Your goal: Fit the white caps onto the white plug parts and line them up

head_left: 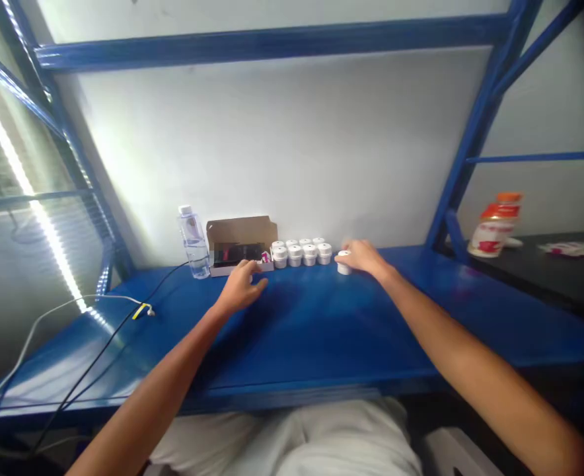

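Observation:
My right hand (364, 256) has its fingers closed round a small white round container (344, 268), which stands on the blue table at the right end of a group. That group is several matching white lidded containers (295, 255), set close together in two rows against the wall. A narrow gap separates the gripped one from the rest. My left hand (242, 285) hovers over the table in front of an open cardboard box (242, 231), thumb and fingers apart. Dark items and a small pink-and-white piece lie in the box. The hand partly covers the box's front edge.
A clear bottle (194, 244) with a white cap stands left of the box. Black and white cables (108, 344) cross the left of the blue table (312, 330). On a dark surface at right stands an orange-capped bottle (493, 231). Blue metal posts (475, 132) frame both sides.

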The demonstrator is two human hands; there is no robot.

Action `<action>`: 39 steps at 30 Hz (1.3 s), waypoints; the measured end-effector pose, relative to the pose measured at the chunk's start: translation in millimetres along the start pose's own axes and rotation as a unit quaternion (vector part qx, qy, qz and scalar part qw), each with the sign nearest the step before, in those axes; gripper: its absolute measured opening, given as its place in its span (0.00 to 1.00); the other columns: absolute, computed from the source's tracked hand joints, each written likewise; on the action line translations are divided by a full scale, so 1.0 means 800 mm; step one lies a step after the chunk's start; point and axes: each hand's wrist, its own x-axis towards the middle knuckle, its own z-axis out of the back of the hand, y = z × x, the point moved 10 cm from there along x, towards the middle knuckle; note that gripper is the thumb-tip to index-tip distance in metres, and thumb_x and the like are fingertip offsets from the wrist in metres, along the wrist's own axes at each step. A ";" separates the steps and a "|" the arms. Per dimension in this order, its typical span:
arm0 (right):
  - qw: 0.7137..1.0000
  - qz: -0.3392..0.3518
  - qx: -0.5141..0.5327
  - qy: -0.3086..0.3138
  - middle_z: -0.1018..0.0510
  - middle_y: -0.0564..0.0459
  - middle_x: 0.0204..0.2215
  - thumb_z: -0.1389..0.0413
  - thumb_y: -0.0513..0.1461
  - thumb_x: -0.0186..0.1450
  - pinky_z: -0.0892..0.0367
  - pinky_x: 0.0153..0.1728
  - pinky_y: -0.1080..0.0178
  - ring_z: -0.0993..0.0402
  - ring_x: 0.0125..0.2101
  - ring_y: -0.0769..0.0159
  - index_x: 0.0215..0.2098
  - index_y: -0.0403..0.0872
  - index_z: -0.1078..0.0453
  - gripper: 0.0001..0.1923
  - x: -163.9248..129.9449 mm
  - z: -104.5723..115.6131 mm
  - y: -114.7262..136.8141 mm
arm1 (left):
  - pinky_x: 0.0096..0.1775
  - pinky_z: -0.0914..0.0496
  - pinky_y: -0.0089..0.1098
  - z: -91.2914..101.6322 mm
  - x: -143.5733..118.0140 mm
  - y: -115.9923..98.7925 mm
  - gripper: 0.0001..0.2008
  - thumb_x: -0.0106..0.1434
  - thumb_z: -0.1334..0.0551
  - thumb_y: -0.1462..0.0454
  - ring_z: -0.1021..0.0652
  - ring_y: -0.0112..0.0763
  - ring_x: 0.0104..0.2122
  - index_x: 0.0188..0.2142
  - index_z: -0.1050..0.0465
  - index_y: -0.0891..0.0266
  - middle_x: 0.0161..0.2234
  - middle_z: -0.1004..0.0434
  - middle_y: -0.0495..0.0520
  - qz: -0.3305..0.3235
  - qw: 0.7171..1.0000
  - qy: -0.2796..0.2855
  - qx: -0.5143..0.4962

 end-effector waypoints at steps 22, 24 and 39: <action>1.000 0.015 0.003 -0.017 0.30 0.35 0.60 0.47 0.34 0.61 0.40 0.60 0.50 0.35 0.61 0.47 0.65 0.39 0.40 0.33 0.016 -0.061 -0.036 | 0.56 0.32 0.45 -0.013 0.012 0.066 0.19 0.57 0.37 0.59 0.26 0.45 0.50 0.48 0.29 0.61 0.50 0.31 0.61 0.022 0.999 0.015 0.029; 0.999 -0.049 -0.016 -0.006 0.28 0.33 0.58 0.44 0.38 0.61 0.35 0.55 0.47 0.32 0.57 0.42 0.70 0.39 0.50 0.42 0.013 -0.055 -0.055 | 0.53 0.30 0.43 -0.010 0.013 0.058 0.16 0.58 0.37 0.60 0.24 0.43 0.46 0.46 0.28 0.60 0.47 0.29 0.58 0.005 1.000 0.015 0.014; 0.996 -0.093 -0.008 0.000 0.19 0.42 0.37 0.40 0.48 0.56 0.31 0.41 0.60 0.22 0.43 0.49 0.32 0.45 0.23 0.15 0.019 -0.034 -0.065 | 0.39 0.30 0.33 -0.010 0.009 0.031 0.15 0.58 0.38 0.59 0.23 0.35 0.36 0.45 0.29 0.59 0.38 0.23 0.53 -0.024 0.998 0.034 -0.043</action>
